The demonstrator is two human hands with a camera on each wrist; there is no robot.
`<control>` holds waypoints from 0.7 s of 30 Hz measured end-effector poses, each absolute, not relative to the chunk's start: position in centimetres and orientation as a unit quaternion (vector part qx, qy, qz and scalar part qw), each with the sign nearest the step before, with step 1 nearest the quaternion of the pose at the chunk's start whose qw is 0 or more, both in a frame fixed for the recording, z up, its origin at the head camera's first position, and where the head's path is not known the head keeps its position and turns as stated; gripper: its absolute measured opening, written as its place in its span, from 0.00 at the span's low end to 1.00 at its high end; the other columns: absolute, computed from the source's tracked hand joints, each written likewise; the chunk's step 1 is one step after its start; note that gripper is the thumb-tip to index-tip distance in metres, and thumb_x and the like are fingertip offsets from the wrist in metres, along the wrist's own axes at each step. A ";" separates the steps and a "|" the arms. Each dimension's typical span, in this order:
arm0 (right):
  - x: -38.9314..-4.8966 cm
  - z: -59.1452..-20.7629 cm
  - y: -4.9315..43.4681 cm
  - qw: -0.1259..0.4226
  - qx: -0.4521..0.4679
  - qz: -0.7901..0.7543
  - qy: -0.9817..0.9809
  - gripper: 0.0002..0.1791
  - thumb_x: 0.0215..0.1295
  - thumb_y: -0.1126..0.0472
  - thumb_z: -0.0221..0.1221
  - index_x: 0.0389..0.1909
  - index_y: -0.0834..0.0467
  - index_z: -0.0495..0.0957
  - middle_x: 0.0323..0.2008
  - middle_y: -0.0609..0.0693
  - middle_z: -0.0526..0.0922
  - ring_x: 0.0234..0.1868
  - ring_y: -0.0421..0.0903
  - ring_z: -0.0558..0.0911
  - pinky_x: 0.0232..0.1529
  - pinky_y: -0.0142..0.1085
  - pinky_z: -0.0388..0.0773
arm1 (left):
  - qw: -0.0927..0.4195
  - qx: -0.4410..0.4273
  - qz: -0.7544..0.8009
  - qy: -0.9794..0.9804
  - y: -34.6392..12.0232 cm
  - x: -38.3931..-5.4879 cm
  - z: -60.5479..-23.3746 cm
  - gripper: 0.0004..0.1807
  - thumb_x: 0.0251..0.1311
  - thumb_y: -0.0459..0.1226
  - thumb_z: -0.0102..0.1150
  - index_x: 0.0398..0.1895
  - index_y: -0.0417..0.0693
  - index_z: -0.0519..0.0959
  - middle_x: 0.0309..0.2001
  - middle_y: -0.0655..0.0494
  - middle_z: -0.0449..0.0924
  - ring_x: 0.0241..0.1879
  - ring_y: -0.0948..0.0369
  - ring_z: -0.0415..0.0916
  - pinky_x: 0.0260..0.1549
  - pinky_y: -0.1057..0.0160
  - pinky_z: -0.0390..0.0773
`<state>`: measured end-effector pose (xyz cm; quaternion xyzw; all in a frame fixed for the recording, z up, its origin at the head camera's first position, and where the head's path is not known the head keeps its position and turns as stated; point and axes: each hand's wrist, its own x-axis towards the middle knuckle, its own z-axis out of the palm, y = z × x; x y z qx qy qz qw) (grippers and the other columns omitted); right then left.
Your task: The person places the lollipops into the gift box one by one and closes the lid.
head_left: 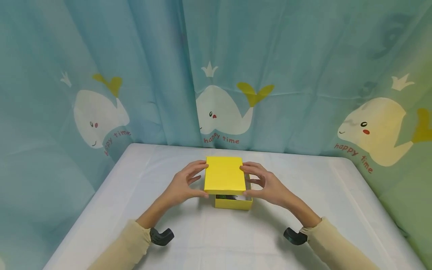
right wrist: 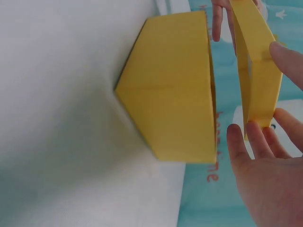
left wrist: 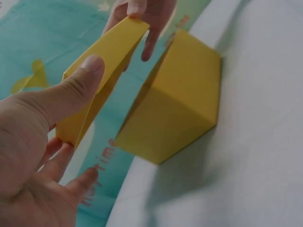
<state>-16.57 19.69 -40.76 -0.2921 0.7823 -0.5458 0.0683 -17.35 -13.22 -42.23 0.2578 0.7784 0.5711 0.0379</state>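
Observation:
A yellow box lid (head_left: 225, 174) is held between both hands, raised above a matching yellow box (head_left: 233, 204) on the table. My left hand (head_left: 185, 184) grips the lid's left side, with the thumb at its near corner and fingertips farther back. On the opposite side, my right hand (head_left: 266, 183) grips it in the same manner. In both wrist views a gap separates the lid (left wrist: 111, 52) from the box (right wrist: 175, 94). Something dark with green and a whitish piece shows inside the box; the lid hides most of it.
A white cloth covers the table (head_left: 216, 240). Blue-green curtains (head_left: 290, 75) with whale prints hang behind and along both sides. Dark curved devices (head_left: 162, 237) sit at both wrists, by the beige sleeves (head_left: 126, 245).

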 end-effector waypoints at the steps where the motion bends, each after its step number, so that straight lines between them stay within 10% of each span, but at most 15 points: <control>1: -16.4 -40.8 20.0 0.069 -0.286 -0.543 0.787 0.43 0.56 0.65 0.76 0.73 0.58 0.70 0.74 0.54 0.62 0.71 0.56 0.70 0.66 0.46 0.75 | 0.040 0.260 0.570 0.778 -12.9 -17.4 -42.4 0.49 0.43 0.27 0.82 0.73 0.49 0.70 0.77 0.55 0.61 0.75 0.53 0.62 0.67 0.57 0.71; 21: -14.9 -42.9 22.6 0.076 -0.254 -0.539 0.800 0.42 0.59 0.61 0.75 0.74 0.57 0.68 0.75 0.53 0.62 0.72 0.54 0.69 0.66 0.45 0.74 | 0.044 0.275 0.561 0.779 -10.1 -17.5 -45.1 0.50 0.40 0.35 0.86 0.72 0.47 0.72 0.76 0.54 0.63 0.74 0.52 0.63 0.68 0.56 0.69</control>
